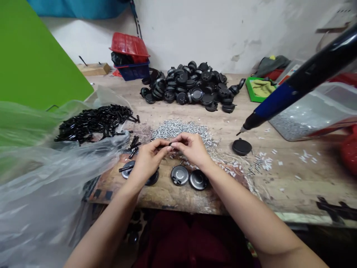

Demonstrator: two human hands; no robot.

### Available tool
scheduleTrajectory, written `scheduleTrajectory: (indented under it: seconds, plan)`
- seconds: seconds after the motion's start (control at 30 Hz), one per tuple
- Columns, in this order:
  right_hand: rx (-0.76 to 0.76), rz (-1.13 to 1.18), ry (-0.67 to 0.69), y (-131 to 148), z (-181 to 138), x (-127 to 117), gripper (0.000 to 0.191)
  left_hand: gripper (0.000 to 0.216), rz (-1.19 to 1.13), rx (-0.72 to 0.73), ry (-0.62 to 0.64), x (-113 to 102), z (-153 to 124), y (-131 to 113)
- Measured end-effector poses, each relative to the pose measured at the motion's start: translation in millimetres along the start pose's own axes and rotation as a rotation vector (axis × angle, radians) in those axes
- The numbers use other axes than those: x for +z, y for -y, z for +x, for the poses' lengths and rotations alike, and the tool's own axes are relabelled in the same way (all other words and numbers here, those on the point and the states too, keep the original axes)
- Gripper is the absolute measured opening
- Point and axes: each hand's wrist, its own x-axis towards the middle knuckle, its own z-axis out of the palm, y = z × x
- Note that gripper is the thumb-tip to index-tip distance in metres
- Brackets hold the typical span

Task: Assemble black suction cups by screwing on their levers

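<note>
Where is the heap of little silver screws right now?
Head view: the silver screws lie mid-bench, just beyond the right hand, between the black pins at left and a lone black cap at right.

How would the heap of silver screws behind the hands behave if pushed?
The screw heap would probably spread rather than slide as one: it is loose, with strays scattered on the table. Single screws look tiny and smooth, so likely fiddly to pinch and apt to roll.

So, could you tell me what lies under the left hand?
A round black cap lies under the left hand, only its edge showing; the hand covers the rest. It and the right hand pinch a tiny dark part.
</note>
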Motion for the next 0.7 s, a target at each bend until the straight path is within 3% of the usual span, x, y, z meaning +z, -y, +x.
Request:
scheduleTrajectory:
  seconds: [0.23, 0.4, 0.53, 0.7]
  plan:
    - [0.006, 0.037, 0.12, 13.8, -26.6, -18.4, 0.002, 0.021, 0.056, -0.051, 0.006, 8.2, -22.1, -24.4]
    - [-0.182, -0.501, 0.155, 10.9, -75.9, -28.6, 0.008, 0.014, 0.254, -0.044, 0.09, 11.2, -44.9, -16.4]
    - [-0.247, -0.885, 0.216, 4.9, -101.4, -7.1, 0.028, 0.014, 0.351, -0.048, 0.047, 8.9, -54.3, -13.1]
    - [-0.36, -1.08, 0.266, 3.2, -102.0, 15.7, 0.007, 0.015, 0.339, -0.054, 0.009, 6.1, -51.7, -18.7]
